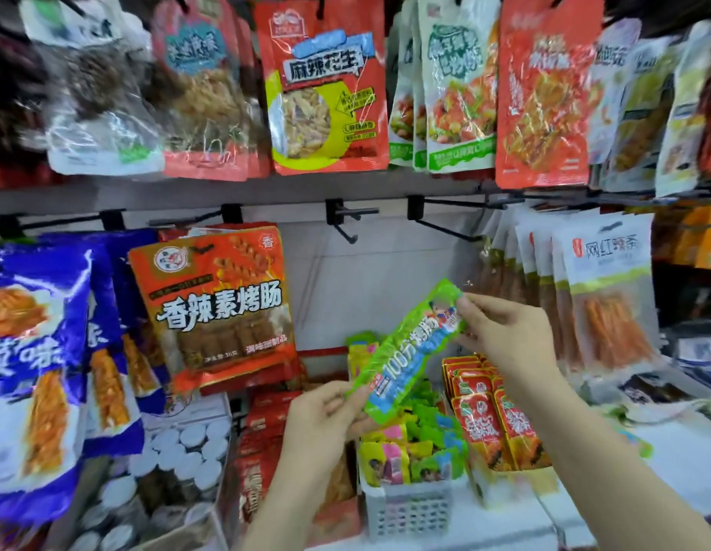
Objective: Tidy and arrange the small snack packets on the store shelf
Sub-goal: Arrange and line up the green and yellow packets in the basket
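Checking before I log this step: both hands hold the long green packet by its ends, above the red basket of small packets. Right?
Not quite: the basket is white, not red, as the head view shows. The left hand and right hand do hold the long green packet by its ends above it.

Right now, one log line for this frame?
phase: packet in hand | left hand: pinches lower end of green packet | right hand: pinches upper end | packet: tilted, above white basket | not yet placed
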A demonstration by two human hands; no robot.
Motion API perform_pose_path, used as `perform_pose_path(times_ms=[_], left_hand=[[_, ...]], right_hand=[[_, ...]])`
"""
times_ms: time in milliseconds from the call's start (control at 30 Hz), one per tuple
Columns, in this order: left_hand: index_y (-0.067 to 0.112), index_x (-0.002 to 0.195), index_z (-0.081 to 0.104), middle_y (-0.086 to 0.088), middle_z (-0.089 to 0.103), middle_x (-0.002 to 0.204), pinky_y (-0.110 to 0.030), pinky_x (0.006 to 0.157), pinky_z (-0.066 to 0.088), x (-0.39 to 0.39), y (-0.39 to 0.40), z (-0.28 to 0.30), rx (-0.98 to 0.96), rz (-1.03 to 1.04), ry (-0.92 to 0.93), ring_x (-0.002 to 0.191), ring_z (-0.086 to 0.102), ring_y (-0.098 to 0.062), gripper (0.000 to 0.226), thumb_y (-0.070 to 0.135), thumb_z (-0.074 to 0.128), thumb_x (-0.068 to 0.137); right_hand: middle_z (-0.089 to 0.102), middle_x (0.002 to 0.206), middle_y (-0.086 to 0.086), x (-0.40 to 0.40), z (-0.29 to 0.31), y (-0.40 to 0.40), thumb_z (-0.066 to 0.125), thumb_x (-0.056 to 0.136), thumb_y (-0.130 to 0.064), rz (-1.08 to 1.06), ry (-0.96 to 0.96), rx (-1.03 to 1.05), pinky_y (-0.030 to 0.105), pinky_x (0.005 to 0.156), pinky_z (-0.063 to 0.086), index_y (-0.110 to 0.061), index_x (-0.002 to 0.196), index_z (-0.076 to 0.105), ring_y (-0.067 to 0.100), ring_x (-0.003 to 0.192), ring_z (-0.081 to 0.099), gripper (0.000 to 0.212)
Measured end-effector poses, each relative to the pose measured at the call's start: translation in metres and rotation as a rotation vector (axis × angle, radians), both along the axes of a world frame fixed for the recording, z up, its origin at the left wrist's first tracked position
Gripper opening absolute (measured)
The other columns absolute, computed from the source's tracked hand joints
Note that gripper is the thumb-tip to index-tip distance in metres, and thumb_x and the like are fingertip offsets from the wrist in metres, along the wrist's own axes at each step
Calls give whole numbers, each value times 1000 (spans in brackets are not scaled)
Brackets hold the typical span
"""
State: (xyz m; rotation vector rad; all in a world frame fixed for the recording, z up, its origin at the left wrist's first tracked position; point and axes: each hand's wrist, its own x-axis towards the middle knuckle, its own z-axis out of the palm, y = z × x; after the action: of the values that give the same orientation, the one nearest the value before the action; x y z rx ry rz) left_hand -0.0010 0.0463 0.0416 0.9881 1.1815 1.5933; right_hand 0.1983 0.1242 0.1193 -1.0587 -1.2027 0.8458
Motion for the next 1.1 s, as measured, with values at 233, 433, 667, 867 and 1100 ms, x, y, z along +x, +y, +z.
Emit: perform_pose_path(times_ms=[233,433,667,867,1100], left_hand=[[-1,93,73,-38,65,105,-24,67,58,-12,-13,-24,-96,31,40,84,67,-29,13,8,65,91],[10,83,75,-17,73,102,-29,70,58,-12,-23,-25,-121,-72,-60,88,69,-25,19,29,71,78],[5,109,69,-26,66,121,-42,70,61,-4,-33,-14,-198,-428,-526,98,70,-42,39,35,56,87],[0,129,59,-30,61,127,-37,71,61,-13,-40,-11,-183,-543,-580,102,69,-41,55,27,72,84],[-4,117,67,-24,68,111,-25,67,59,-16,-45,-14,-103,-542,-536,80,68,-22,50,3,84,70]], right_hand=[[75,77,-7,-15,-50,2,71,88,-29,-47,-134,18,36,79,60,-20,92,78,9,72,71,12],[71,62,3,-23,-58,-7,73,87,-22,-35,30,-24,59,67,55,-37,67,75,46,61,67,25],[69,77,9,-21,-42,-12,69,89,-13,107,215,-61,27,53,44,-21,88,76,12,57,54,10],[73,75,-2,-29,-37,-14,66,90,-8,240,336,-17,12,58,49,-8,99,74,2,57,58,12],[76,94,6,-29,-36,-19,63,92,-19,358,389,-27,20,76,55,-7,104,72,14,90,71,19]])
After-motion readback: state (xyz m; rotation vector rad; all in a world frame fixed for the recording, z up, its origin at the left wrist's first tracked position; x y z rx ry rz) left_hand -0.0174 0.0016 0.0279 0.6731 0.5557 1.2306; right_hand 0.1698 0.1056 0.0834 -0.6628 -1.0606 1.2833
